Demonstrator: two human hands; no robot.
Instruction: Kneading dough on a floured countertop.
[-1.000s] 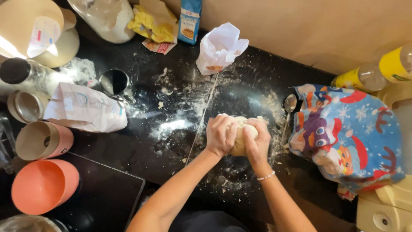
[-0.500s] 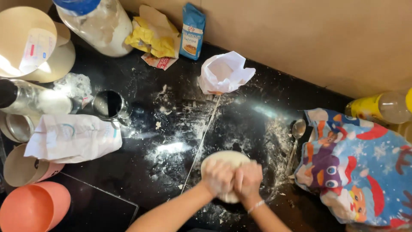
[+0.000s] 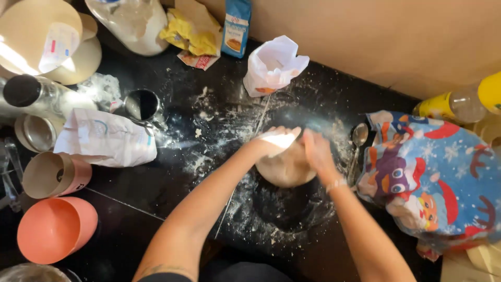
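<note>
Dough [image 3: 286, 168] lies on floured black surface [image 3: 172, 193], pressed between both hands: left hand [image 3: 275, 140] cupped over its far-left edge, right hand [image 3: 316, 151] flat on right side, neither clenched. Spoon [image 3: 358, 140] just right of right hand. Best w/ even pressure, hands opposed.
</note>
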